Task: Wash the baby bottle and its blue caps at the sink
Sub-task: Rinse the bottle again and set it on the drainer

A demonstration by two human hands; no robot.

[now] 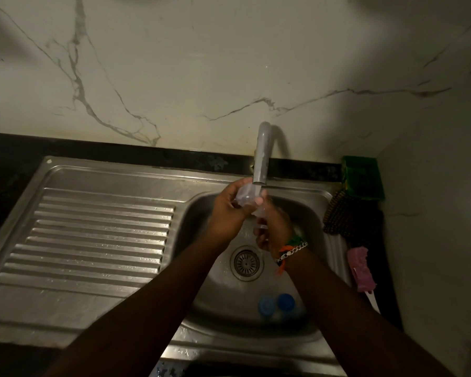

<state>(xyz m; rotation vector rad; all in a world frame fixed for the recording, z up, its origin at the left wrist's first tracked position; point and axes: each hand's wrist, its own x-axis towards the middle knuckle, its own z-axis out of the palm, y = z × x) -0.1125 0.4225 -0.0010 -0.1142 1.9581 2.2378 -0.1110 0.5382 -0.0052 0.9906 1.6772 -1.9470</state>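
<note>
Over the sink basin point(218, 292), both hands hold the clear baby bottle point(245, 195) right under the tap spout point(261, 159). My left hand point(229, 210) grips the bottle's upper part. My right hand point(272, 229), with a chain bracelet on the wrist, curls round its lower end, which is mostly hidden. Water runs down over the bottle. Two blue caps point(276, 304) lie side by side on the basin floor near its front wall.
A ribbed steel drainboard point(93, 235) stretches to the left. The drain strainer point(245, 263) sits in the basin middle. On the right counter are a green packet point(362, 178), a dark scrubber point(343, 216) and a pink bottle brush point(360, 270). A marble wall stands behind.
</note>
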